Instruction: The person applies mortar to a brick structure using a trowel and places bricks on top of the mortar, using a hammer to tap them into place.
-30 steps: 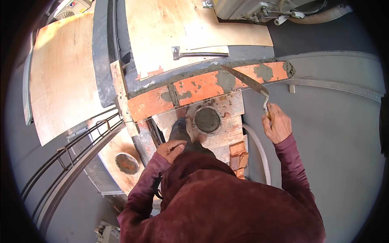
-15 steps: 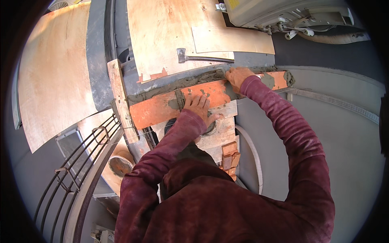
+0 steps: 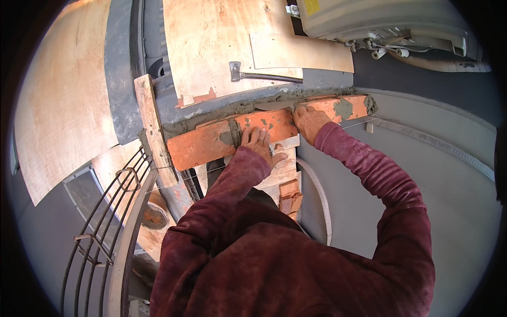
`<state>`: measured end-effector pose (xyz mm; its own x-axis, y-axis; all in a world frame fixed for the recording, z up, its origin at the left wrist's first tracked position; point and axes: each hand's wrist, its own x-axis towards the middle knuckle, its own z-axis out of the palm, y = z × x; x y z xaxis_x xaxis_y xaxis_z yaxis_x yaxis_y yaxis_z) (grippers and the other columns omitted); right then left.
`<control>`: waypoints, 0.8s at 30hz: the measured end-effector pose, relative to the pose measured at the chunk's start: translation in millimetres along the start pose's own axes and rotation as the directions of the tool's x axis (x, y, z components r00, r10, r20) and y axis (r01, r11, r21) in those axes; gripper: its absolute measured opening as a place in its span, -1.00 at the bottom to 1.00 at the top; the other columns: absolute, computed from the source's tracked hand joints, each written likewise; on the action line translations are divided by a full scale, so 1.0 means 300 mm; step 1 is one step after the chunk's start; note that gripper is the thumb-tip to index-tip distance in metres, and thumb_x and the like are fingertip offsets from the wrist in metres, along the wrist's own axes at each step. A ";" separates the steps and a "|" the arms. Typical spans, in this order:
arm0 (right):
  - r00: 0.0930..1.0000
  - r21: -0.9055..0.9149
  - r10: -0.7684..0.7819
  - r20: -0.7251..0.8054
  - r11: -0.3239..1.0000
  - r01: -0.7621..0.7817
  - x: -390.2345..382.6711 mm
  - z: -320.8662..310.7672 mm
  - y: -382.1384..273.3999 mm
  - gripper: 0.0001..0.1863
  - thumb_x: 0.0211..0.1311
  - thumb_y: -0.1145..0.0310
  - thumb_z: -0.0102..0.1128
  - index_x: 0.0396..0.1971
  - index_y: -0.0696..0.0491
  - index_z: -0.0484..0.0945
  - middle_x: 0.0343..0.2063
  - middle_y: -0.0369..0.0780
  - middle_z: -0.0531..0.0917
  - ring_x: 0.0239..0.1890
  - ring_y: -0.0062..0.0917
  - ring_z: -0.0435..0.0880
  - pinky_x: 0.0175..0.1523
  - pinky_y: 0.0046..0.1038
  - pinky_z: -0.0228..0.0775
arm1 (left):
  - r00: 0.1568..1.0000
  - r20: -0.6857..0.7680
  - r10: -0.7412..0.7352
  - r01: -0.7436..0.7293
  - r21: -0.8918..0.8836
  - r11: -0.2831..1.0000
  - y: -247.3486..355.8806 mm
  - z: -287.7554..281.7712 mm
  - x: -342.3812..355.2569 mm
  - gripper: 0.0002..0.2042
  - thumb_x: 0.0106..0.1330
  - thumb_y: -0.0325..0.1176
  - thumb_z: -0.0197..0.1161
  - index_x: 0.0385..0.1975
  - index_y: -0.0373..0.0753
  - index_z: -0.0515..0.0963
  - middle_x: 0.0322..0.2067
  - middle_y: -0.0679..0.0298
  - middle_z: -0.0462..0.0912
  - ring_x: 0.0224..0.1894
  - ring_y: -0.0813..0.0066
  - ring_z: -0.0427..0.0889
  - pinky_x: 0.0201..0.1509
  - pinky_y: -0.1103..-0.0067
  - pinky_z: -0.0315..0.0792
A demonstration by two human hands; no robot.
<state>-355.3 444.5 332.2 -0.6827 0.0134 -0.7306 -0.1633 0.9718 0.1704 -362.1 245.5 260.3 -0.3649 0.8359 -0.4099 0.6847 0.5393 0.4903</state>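
Note:
A row of orange bricks [image 3: 198, 147] runs across the wall top, with a grey mortar joint between two of them. My left hand [image 3: 257, 147] lies on the front of the bricks, fingers spread just right of that joint, thumb out to the side. My right hand [image 3: 310, 122] is closed at the row's upper edge by another joint. From it a flat grey trowel blade [image 3: 273, 106] reaches left over the bricks; the handle is hidden in my fingers. Wet mortar [image 3: 185, 126] lies behind the row.
A hatchet-like hammer [image 3: 266, 77] rests on plywood [image 3: 211, 37] beyond the wall. An upright wooden board [image 3: 152, 124] stands at the row's left end, above a bucket [image 3: 156, 216] and metal bars [image 3: 100, 232]. Loose bricks [image 3: 289, 196] and a pale hose [image 3: 320, 203] lie below. An outdoor unit [image 3: 391, 21] sits far right.
My right hand has come nearer, from the mortar edge onto the bricks' front. The trowel blade now shows to its left. My left hand stays on the bricks; the view has shifted slightly.

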 end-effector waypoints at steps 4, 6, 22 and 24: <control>0.999 -0.046 0.003 0.036 0.999 -0.002 -0.114 -0.141 -0.013 -0.67 0.10 0.48 0.12 -0.11 0.26 0.46 -0.17 -0.06 0.53 -0.06 -0.22 0.61 -0.08 -0.31 0.59 | 1.000 -0.007 -0.011 0.010 -0.044 0.999 -0.005 0.022 0.005 -0.14 0.35 0.33 -0.24 0.29 -0.44 0.26 0.34 0.09 0.26 0.40 0.18 0.06 0.50 0.27 -0.30; 0.999 -0.036 0.008 0.039 0.999 -0.006 -0.119 -0.168 0.007 -0.67 0.11 0.47 0.11 -0.10 0.26 0.45 -0.16 -0.04 0.54 -0.06 -0.20 0.61 -0.05 -0.32 0.57 | 1.000 -0.022 -0.006 0.005 -0.037 0.999 -0.006 0.025 0.000 -0.13 0.35 0.34 -0.23 0.29 -0.44 0.26 0.34 0.08 0.27 0.40 0.16 0.05 0.50 0.27 -0.30; 0.991 0.029 -0.044 0.127 0.999 0.041 -0.056 -0.279 -0.065 -0.64 0.09 0.51 0.12 -0.08 0.30 0.43 -0.11 0.00 0.52 -0.01 -0.18 0.58 0.02 -0.32 0.52 | 1.000 0.020 -0.019 0.021 -0.067 0.998 -0.024 -0.010 -0.013 -0.15 0.37 0.31 -0.22 0.30 -0.45 0.24 0.35 0.04 0.24 0.42 0.15 0.05 0.50 0.28 -0.30; 0.999 0.064 -0.021 0.042 0.998 0.018 0.021 -0.231 -0.089 -0.64 0.12 0.49 0.12 -0.07 0.30 0.43 -0.11 -0.01 0.53 -0.01 -0.20 0.58 0.03 -0.32 0.52 | 1.000 0.028 0.003 -0.002 -0.067 0.998 -0.015 -0.016 -0.010 -0.16 0.37 0.30 -0.22 0.30 -0.45 0.24 0.35 0.04 0.24 0.42 0.15 0.04 0.50 0.28 -0.31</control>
<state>-404.6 402.3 369.0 -0.6489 0.0028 -0.7609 -0.1300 0.9849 0.1145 -367.1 241.0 263.0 -0.3446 0.8346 -0.4297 0.6412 0.5436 0.5416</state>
